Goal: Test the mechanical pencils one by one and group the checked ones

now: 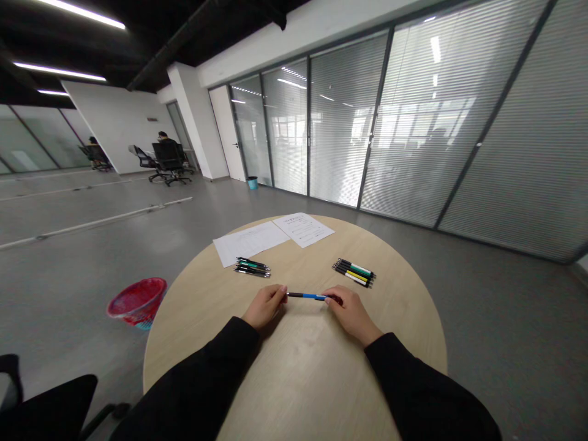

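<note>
A blue and black pen (309, 296) is held level between my two hands, over the middle of the round table. My left hand (267, 306) pinches its tip end, and my right hand (351, 312) has its fingers closed on the other end. Beyond my left hand lies a group of several dark pens (252, 267), some with green parts. Past my right hand, several pens (353, 273) with green, yellow and white barrels lie side by side.
Two printed paper sheets, a left one (248, 242) and a right one (304, 230), lie at the far side of the wooden table (303, 380). A red-lined basket (138, 300) stands on the floor at left, near a black chair (59, 404). A person sits in the background.
</note>
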`<state>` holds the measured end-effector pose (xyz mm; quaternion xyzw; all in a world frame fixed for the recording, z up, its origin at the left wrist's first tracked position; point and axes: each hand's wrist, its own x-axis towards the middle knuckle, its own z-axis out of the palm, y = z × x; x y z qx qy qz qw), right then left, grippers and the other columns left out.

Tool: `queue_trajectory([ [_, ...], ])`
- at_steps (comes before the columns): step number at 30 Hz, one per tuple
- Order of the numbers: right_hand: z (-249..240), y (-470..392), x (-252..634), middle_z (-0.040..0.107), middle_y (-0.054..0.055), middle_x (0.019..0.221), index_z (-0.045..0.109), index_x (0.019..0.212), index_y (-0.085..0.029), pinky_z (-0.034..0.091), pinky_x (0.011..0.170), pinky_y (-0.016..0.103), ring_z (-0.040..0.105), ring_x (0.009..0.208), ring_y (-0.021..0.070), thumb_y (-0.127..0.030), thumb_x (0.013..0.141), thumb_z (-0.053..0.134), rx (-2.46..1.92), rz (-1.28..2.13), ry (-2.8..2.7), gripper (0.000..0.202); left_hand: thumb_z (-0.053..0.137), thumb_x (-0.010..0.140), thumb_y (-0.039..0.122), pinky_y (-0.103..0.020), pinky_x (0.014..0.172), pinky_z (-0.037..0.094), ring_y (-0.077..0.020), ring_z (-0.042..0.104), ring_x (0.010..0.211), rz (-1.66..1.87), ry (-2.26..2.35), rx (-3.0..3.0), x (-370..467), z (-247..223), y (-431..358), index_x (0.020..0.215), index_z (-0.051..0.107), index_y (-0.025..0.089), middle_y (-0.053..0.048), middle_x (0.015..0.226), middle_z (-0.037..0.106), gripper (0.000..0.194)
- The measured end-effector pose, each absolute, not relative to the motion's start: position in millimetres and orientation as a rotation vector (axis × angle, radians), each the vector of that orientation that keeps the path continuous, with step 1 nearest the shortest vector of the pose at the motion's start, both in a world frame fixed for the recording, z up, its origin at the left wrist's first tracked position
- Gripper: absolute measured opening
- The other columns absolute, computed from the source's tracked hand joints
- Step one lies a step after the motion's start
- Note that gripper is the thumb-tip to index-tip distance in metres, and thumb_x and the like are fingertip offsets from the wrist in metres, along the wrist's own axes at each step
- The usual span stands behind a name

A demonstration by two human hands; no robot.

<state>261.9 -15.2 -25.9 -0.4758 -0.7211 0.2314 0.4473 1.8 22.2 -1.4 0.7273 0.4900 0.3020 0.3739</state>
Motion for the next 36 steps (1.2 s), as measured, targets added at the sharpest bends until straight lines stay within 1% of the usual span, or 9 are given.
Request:
queue_trajectory([
  [3,-27.6,-14.6,262.3,0.069,0.004,0.083,0.074,0.090,-0.020,0.044,0.069,0.028,0.060,0.074,0.0175,-0.017,0.087,0.059,-1.179,0.573,-1.779,0.015,0.042,0.091,0.058,-0.026,0.054,0.034,-0.0132,0.044,0.051,0.753,1.255,1.901,2.2,0.4,22.3,0.064,0.055,0.018,0.003,0.054,0.049,0.051],
  [7,-28.2,-14.6,262.7,0.069,0.004,0.084,0.074,0.091,-0.020,0.044,0.070,0.029,0.060,0.075,0.0177,-0.018,0.087,0.059,-1.177,0.569,-1.781,0.016,0.045,0.090,0.056,-0.026,0.057,0.035,-0.0139,0.045,0.056,0.796,1.239,1.911,2.6,0.4,22.5,0.067,0.055,0.017,0.002,0.058,0.050,0.046],
  [14,-29.8,-13.1,263.0,0.070,0.005,0.085,0.075,0.091,-0.020,0.044,0.070,0.029,0.061,0.076,0.0180,-0.017,0.087,0.059,-1.190,0.564,-1.779,0.017,0.053,0.086,0.052,-0.025,0.055,0.033,-0.0126,0.040,0.056,0.856,1.160,1.866,2.1,-0.9,22.9,0.073,0.055,0.018,0.004,0.059,0.046,0.037],
  [23,-24.3,-15.6,263.1,0.069,0.004,0.082,0.075,0.090,-0.020,0.044,0.069,0.029,0.060,0.074,0.0175,-0.017,0.087,0.058,-1.186,0.565,-1.769,0.017,0.058,0.085,0.045,-0.024,0.056,0.033,-0.0122,0.040,0.059,0.880,1.122,1.894,2.3,1.0,21.3,0.076,0.057,0.017,0.003,0.063,0.048,0.029],
  [26,-23.9,-15.3,263.3,0.068,0.004,0.080,0.075,0.089,-0.020,0.044,0.068,0.028,0.059,0.073,0.0172,-0.017,0.087,0.058,-1.189,0.550,-1.771,0.017,0.055,0.087,0.046,-0.024,0.056,0.033,-0.0122,0.041,0.058,0.880,1.118,1.888,2.5,1.2,21.3,0.078,0.056,0.017,0.004,0.063,0.048,0.030],
  [29,-24.3,-14.9,262.9,0.068,0.004,0.081,0.075,0.090,-0.020,0.044,0.069,0.029,0.059,0.073,0.0173,-0.017,0.087,0.059,-1.191,0.533,-1.771,0.016,0.048,0.091,0.050,-0.025,0.058,0.036,-0.0133,0.045,0.059,0.886,1.155,1.898,2.1,1.0,21.2,0.079,0.056,0.018,0.003,0.063,0.049,0.035],
  [33,-24.1,-15.7,262.3,0.068,0.004,0.081,0.074,0.090,-0.020,0.044,0.069,0.029,0.059,0.073,0.0174,-0.018,0.088,0.058,-1.184,0.536,-1.762,0.016,0.040,0.093,0.054,-0.026,0.056,0.035,-0.0140,0.046,0.056,0.802,1.251,1.942,1.3,1.0,20.7,0.069,0.056,0.018,0.002,0.059,0.051,0.046],
  [36,-23.5,-16.3,262.2,0.068,0.004,0.082,0.074,0.090,-0.020,0.044,0.068,0.028,0.059,0.073,0.0171,-0.017,0.088,0.058,-1.172,0.547,-1.756,0.016,0.043,0.092,0.054,-0.026,0.055,0.033,-0.0133,0.043,0.054,0.770,1.250,1.948,1.0,1.9,20.8,0.066,0.055,0.018,0.002,0.057,0.050,0.046],
])
